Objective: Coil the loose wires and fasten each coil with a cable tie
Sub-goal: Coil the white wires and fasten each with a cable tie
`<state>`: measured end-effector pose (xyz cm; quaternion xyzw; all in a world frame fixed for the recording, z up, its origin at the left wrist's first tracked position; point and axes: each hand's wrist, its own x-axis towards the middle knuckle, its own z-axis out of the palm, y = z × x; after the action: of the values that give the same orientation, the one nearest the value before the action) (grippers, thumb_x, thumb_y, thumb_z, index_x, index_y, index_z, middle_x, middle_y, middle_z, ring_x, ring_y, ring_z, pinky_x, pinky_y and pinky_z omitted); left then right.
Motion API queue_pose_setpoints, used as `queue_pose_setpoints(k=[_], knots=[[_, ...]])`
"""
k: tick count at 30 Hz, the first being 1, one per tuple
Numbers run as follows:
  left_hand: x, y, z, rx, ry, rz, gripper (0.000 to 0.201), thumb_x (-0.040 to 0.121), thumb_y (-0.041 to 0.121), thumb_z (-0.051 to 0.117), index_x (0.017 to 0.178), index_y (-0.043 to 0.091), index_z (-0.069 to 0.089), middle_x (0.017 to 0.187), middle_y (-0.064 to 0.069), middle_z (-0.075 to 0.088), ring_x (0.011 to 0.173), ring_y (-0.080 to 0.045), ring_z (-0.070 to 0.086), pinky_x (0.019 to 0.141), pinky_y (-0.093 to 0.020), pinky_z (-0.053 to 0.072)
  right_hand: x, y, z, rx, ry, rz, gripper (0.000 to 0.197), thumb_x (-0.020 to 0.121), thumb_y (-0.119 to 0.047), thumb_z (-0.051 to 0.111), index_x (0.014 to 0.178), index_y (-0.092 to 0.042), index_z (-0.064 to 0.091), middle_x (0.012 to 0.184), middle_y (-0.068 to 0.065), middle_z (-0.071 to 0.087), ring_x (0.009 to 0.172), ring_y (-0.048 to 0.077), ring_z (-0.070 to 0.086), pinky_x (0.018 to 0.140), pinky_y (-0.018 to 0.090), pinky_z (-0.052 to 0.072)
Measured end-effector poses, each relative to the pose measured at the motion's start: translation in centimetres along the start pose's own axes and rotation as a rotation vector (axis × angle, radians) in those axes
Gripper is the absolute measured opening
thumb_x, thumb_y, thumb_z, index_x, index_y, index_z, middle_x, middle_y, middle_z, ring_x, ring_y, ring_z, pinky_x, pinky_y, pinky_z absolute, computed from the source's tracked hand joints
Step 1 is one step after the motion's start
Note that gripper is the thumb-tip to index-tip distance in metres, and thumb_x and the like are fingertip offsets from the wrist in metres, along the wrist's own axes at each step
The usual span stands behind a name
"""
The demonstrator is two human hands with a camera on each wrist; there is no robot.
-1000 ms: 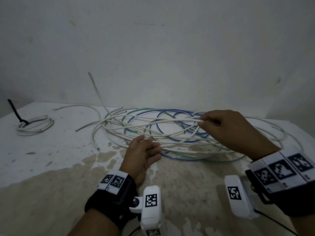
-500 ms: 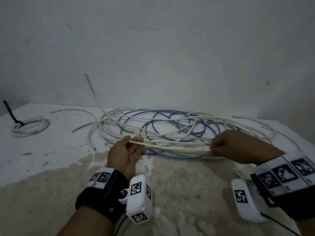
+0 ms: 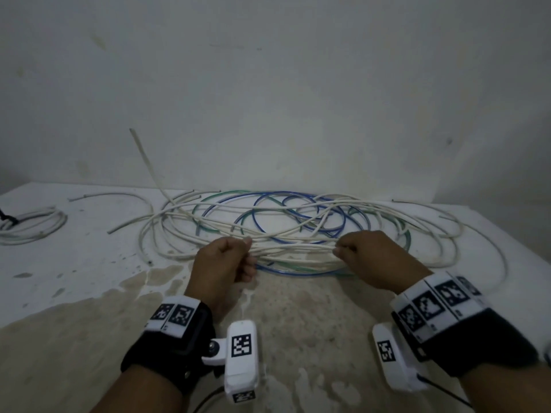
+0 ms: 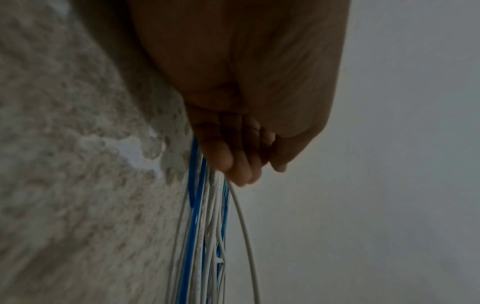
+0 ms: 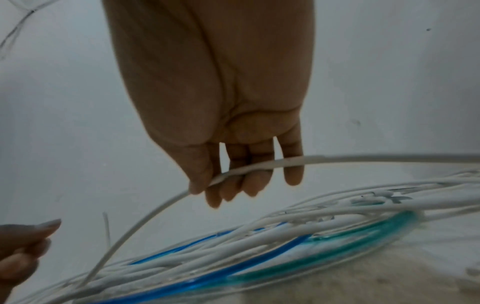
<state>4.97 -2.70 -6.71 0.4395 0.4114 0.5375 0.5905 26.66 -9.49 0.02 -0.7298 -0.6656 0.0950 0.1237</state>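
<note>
**One white strand lifted from the tangle**

A white wire (image 3: 293, 248) stretches between both hands at centre frame, just above the loose heap of white, blue and green wires (image 3: 298, 222) on the stained table (image 3: 74, 263). The left hand (image 3: 222, 265) pinches one end with curled fingers; the right hand (image 3: 378, 260) grips the other. The right wrist view shows the strand crossing under the fingers (image 5: 255, 185). A tied coil (image 3: 29, 226) lies at the left edge.

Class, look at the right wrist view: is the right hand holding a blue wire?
No, the right hand pinches a white wire between thumb and fingers, while the blue wires lie in the pile below.
</note>
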Motion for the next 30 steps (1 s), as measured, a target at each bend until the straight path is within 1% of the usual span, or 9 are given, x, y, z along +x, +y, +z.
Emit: queue_pose_setpoints(k=[1, 3, 5, 8, 13, 19, 24, 27, 30], knots=[[-0.2, 0.1, 0.2, -0.011, -0.042, 0.013, 0.003, 0.089, 0.011, 0.063, 0.091, 0.010, 0.062, 0.058, -0.011, 0.059, 0.045, -0.017, 0.049, 0.043, -0.023, 0.042, -0.1, -0.4, 0.1, 0.025, -0.016, -0.021, 0.027, 0.097, -0.028, 0.049, 0.104, -0.010, 0.069, 0.103, 0.005, 0.067, 0.092, 0.018, 0.060, 0.075, 0.024, 0.042], [-0.4, -0.4, 0.4, 0.031, -0.145, -0.017, 0.026, 0.087, 0.009, 0.065, 0.109, 0.023, 0.061, 0.058, -0.010, 0.059, 0.045, -0.018, 0.048, 0.044, -0.022, 0.039, -0.2, -1.1, 0.5, 0.072, -0.059, -0.074, 0.025, 0.095, -0.028, 0.053, 0.109, -0.014, 0.068, 0.108, 0.003, 0.067, 0.093, 0.015, 0.059, 0.075, 0.022, 0.041], [-0.7, -0.8, 0.5, 0.122, -0.251, -0.087, 0.028, 0.088, 0.011, 0.064, 0.112, 0.026, 0.061, 0.058, -0.013, 0.058, 0.043, -0.019, 0.048, 0.048, -0.026, 0.039, -0.3, -1.6, 0.7, 0.109, -0.074, -0.116, 0.024, 0.094, -0.026, 0.055, 0.110, -0.015, 0.068, 0.110, 0.002, 0.067, 0.091, 0.012, 0.057, 0.075, 0.021, 0.039], [-0.8, -1.0, 0.7, 0.186, -0.256, -0.071, 0.007, 0.088, 0.009, 0.064, 0.091, 0.003, 0.061, 0.058, -0.016, 0.052, 0.040, -0.019, 0.045, 0.044, -0.025, 0.037, -0.4, -1.7, 0.7, 0.096, -0.085, -0.154, 0.020, 0.093, -0.024, 0.056, 0.106, -0.017, 0.069, 0.099, 0.000, 0.066, 0.079, 0.006, 0.054, 0.068, 0.021, 0.039], [-0.4, -1.2, 0.4, 0.196, -0.208, -0.048, 0.017, 0.087, 0.009, 0.066, 0.074, 0.004, 0.056, 0.054, -0.010, 0.051, 0.049, -0.024, 0.052, 0.043, -0.025, 0.041, -0.7, -0.4, 0.4, -0.125, -0.160, -0.085, 0.019, 0.091, -0.028, 0.059, 0.074, -0.019, 0.057, 0.078, -0.001, 0.055, 0.069, 0.011, 0.049, 0.060, 0.024, 0.034], [-0.3, -0.8, 0.2, 0.041, -0.094, -0.043, 0.031, 0.090, 0.014, 0.062, 0.065, 0.013, 0.044, 0.049, -0.002, 0.042, 0.039, -0.015, 0.042, 0.041, -0.021, 0.037, -1.3, 3.3, -1.6, -0.430, -0.261, 0.172, 0.031, 0.093, -0.031, 0.053, 0.111, -0.008, 0.064, 0.113, 0.010, 0.062, 0.096, 0.021, 0.059, 0.073, 0.022, 0.039], [0.2, -0.5, -0.2, -0.053, 0.032, 0.011, 0.032, 0.090, 0.014, 0.061, 0.064, 0.016, 0.043, 0.054, -0.003, 0.041, 0.043, -0.013, 0.042, 0.042, -0.023, 0.039, -1.9, 6.1, -4.0, -0.542, -0.297, 0.291, 0.027, 0.092, -0.024, 0.051, 0.106, -0.006, 0.065, 0.102, 0.007, 0.063, 0.082, 0.015, 0.052, 0.055, 0.019, 0.037], [0.5, -0.3, -0.8, -0.090, 0.118, 0.033, 0.030, 0.092, 0.018, 0.060, 0.068, 0.016, 0.043, 0.056, 0.000, 0.041, 0.043, -0.009, 0.045, 0.041, -0.021, 0.040, -2.3, 8.0, -5.2, -0.591, -0.204, 0.345, 0.024, 0.091, -0.027, 0.053, 0.102, -0.011, 0.067, 0.098, 0.003, 0.062, 0.082, 0.016, 0.054, 0.067, 0.021, 0.046], [0.4, -0.1, -1.1, -0.006, 0.180, 0.076, 0.030, 0.092, 0.025, 0.060, 0.067, 0.015, 0.046, 0.049, 0.002, 0.041, 0.041, -0.012, 0.042, 0.041, -0.021, 0.039, -3.2, 8.9, -7.1, -0.542, -0.066, 0.431, 0.018, 0.091, -0.035, 0.054, 0.092, -0.019, 0.063, 0.099, 0.000, 0.059, 0.088, 0.020, 0.054, 0.089, 0.037, 0.048]])
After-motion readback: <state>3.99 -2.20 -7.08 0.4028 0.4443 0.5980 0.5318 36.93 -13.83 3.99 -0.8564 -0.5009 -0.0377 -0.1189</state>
